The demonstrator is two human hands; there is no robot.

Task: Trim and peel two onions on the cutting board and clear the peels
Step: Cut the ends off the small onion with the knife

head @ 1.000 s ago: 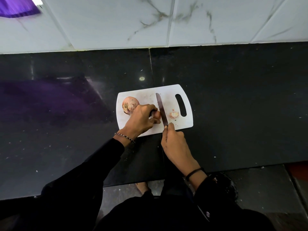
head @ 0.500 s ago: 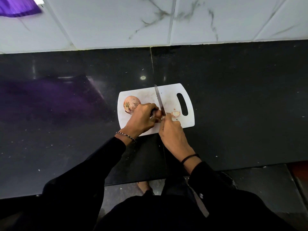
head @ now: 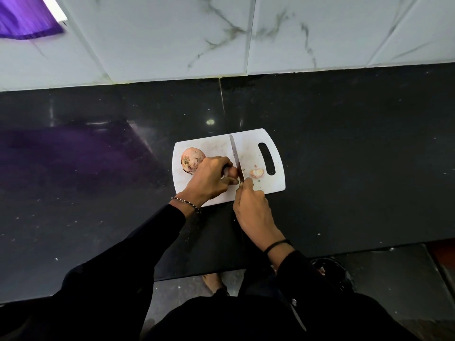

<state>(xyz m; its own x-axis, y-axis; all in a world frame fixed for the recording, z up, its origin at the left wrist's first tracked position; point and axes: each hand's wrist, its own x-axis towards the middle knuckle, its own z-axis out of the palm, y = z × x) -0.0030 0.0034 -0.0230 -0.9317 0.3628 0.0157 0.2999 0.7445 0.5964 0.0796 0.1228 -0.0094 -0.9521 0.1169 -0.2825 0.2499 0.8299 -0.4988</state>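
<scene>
Down on the board, a knife set against an onion

We stood over a white cutting board (head: 248, 143) that lay on a black countertop (head: 344, 148), its handle slot on the right. Our left hand (head: 209, 179) was curled over the nearer onion (head: 232, 171) and held it to the board. The fingers hid nearly all of it, and only a pinkish end showed between them. Our right hand (head: 251, 207) was closed round the handle of a knife (head: 235, 156), with the handle buried in the fist.

The blade ran away from us across the middle of the board. It stood right against that exposed end, but we could not tell whether the edge had entered the flesh.

A second onion (head: 193, 159), in its dry skin, sat on the left part of the board, just behind the left hand. A small cut-off piece (head: 256, 172) lay to the right of the blade, beside the near end of the slot.

We wore a beaded bracelet (head: 186, 201) on the left wrist and a black band (head: 278, 244) on the right. Pale marbled wall tiles (head: 172, 33) rose behind the counter. A blurred purple shape (head: 22, 18) filled the top left corner.
</scene>
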